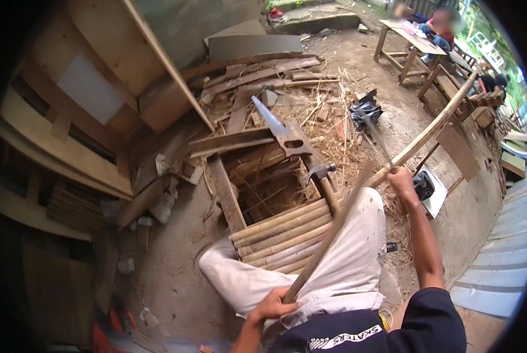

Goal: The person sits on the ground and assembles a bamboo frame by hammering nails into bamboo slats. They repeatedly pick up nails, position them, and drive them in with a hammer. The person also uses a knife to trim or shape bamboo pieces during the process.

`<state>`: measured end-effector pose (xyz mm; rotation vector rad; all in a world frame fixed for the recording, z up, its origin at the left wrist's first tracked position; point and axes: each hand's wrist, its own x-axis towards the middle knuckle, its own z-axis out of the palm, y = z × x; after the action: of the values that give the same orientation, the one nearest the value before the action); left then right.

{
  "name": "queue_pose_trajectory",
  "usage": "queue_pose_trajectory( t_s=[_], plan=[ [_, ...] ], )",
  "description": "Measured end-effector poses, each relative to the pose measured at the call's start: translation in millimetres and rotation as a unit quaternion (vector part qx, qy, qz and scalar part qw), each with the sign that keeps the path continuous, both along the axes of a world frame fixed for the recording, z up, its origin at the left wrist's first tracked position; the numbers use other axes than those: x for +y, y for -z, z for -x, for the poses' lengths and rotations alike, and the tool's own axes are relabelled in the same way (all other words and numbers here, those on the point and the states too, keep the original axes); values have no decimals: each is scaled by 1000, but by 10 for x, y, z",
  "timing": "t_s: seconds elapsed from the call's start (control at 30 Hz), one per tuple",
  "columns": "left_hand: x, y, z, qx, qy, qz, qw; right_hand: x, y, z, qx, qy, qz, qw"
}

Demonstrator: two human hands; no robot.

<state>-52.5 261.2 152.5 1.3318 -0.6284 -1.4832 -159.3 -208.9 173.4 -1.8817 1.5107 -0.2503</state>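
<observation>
My left hand (277,305) is closed around the lower end of a long brown stick (325,247), which slants up over my lap. My right hand (401,179), out past my right knee, is closed on a thin, blurred blade-like tool (379,140) pointing up and away; its handle is hidden in the fist. A long bamboo pole (437,128) passes close to that hand toward the far right. Between my legs several bamboo lengths (287,242) lie side by side on a wooden frame (227,193). A claw hammer (328,182) and a handsaw (287,139) rest on the frame.
Planks (257,73) and shavings (334,132) cover the ground ahead. A wooden cabinet (98,106) stands left. Right are a black plastic bag (366,109), a white container (434,191), a board (457,152) and corrugated sheeting (493,259). People (443,32) sit near a far table (410,38).
</observation>
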Motion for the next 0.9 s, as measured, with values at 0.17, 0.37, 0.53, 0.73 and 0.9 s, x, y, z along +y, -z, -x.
queue_pose_trajectory(
  t_s=[0.17,0.37,0.53,0.73,0.9],
  plan=[
    [-61,194,-222,116,-345,-47,930,236,68,273,-87,-78,-31,993],
    [-640,69,-526,2,-293,-26,956,1554,165,246,42,-439,-23,897],
    [-610,-119,-468,-8,-196,-13,981,1479,127,155,29,-459,39,887],
    [-43,9,-187,35,-170,-14,985,280,11,65,-12,-32,-43,999],
    [-120,137,-310,33,-326,-61,943,846,-115,119,-18,-299,6,954]
  ],
)
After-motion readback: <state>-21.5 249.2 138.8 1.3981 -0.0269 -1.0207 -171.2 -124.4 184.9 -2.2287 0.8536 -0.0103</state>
